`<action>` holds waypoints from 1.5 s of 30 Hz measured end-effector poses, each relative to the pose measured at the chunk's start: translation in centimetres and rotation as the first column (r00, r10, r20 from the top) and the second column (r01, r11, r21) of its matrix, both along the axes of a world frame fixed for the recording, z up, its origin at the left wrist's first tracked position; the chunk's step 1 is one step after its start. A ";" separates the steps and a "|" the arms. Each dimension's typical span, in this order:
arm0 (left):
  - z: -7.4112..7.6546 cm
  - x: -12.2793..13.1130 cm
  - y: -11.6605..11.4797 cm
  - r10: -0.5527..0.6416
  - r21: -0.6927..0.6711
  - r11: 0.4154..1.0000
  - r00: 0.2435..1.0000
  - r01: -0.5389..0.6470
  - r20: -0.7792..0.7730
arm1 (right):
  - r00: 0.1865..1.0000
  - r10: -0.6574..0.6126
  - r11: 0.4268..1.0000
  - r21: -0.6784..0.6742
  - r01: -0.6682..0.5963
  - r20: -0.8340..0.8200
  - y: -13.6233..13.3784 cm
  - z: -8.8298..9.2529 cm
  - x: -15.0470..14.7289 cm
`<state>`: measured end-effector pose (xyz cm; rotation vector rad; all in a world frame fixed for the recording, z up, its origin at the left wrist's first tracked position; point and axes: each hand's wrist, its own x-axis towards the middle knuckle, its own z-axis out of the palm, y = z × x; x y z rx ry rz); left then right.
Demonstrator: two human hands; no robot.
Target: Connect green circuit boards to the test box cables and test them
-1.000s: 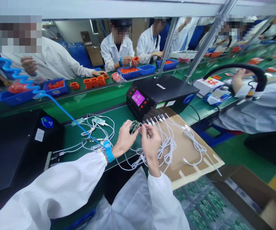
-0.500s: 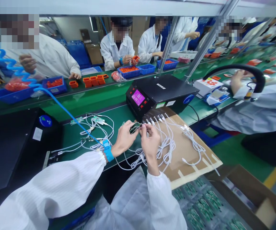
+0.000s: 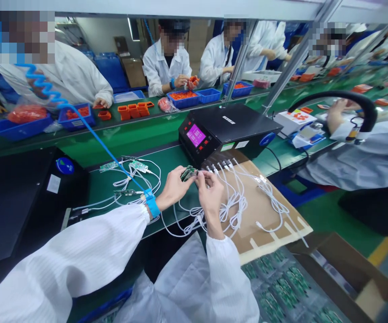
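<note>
My left hand (image 3: 174,190), with a blue strap at the wrist, grips a small green circuit board (image 3: 189,173) between thumb and fingers. At the board's right end, the fingertips of my right hand (image 3: 210,188) are pinched together; whatever they hold is too small and hidden to make out. White cables (image 3: 232,202) lie in loops beside and below my right hand, several plugged into the front of a black tester (image 3: 229,130) with a purple screen. Other circuit boards (image 3: 139,166) joined to white cables rest on the green bench to the left of my left hand.
A second black box (image 3: 19,202) stands at the left, with a coiled blue cord (image 3: 96,134) crossing above the bench. A brown board (image 3: 268,220) lies at right, near a tray of circuit boards (image 3: 284,287). Co-workers sit across the line behind blue bins (image 3: 183,102) of orange parts.
The board in my left hand has turned so more of its face shows. Both hands stay close together in nearly the same place. The view has shifted slightly.
</note>
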<state>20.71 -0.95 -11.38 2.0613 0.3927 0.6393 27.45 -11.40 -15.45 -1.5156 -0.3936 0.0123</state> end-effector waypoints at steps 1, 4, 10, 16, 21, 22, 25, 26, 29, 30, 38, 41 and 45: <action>-0.2 0.0 0.3 0.003 -0.063 0.998 1.000 -0.004 -0.012 | 1.000 0.012 1.000 -0.014 -0.012 0.003 0.2 -0.1 0.2; -0.5 -0.1 1.1 0.060 -0.241 0.968 0.998 -0.064 -0.024 | 0.997 0.076 0.996 -0.044 -0.077 -0.012 0.9 -0.7 1.2; 0.5 -0.6 2.2 0.268 -0.565 0.783 0.961 -0.260 -0.072 | 0.995 0.102 0.972 -0.212 -0.100 -0.004 2.3 -2.6 3.0; 1.0 -0.6 3.0 0.062 -0.827 0.490 0.957 -0.276 -0.282 | 0.960 0.185 0.905 -0.418 -0.083 0.211 0.6 -2.1 1.9; 1.3 -0.8 2.3 0.025 -0.862 0.446 0.966 -0.242 -0.258 | 0.920 0.132 0.874 -0.481 0.067 0.368 -6.5 0.3 -2.0; 1.5 -0.9 2.1 0.013 -0.863 0.446 0.966 -0.237 -0.258 | 0.921 0.145 0.846 -0.528 0.075 0.363 -7.9 0.3 -3.0; 2.1 -1.0 1.3 -0.031 -0.861 0.451 0.960 -0.234 -0.277 | 0.896 0.203 0.767 -0.633 0.105 0.394 -10.6 -1.0 -5.4; 2.3 -1.1 1.0 -0.044 -0.854 0.460 0.955 -0.241 -0.293 | 0.881 0.221 0.754 -0.646 0.118 0.419 -10.9 -1.7 -6.0; 2.6 -1.2 -0.1 -0.068 -0.835 0.492 0.945 -0.247 -0.319 | 0.834 0.270 0.748 -0.650 0.134 0.482 -11.0 -3.5 -7.0; 2.7 -1.3 -0.4 -0.070 -0.837 0.491 0.946 -0.243 -0.316 | 0.825 0.284 0.751 -0.648 0.125 0.488 -10.9 -3.7 -7.1; 3.2 -1.8 -2.9 -0.090 -0.816 0.547 0.956 -0.186 -0.278 | 0.892 0.155 0.884 -0.463 0.067 0.424 -11.3 -1.3 -6.7; 3.0 -1.4 -3.6 -0.088 -0.824 0.544 0.966 -0.158 -0.243 | 0.882 0.108 0.908 -0.407 0.101 0.460 -11.4 -0.8 -6.6; 2.9 -0.9 -4.4 -0.065 -0.842 0.527 0.982 -0.119 -0.179 | 0.864 0.087 0.925 -0.362 0.114 0.496 -11.2 -0.9 -6.7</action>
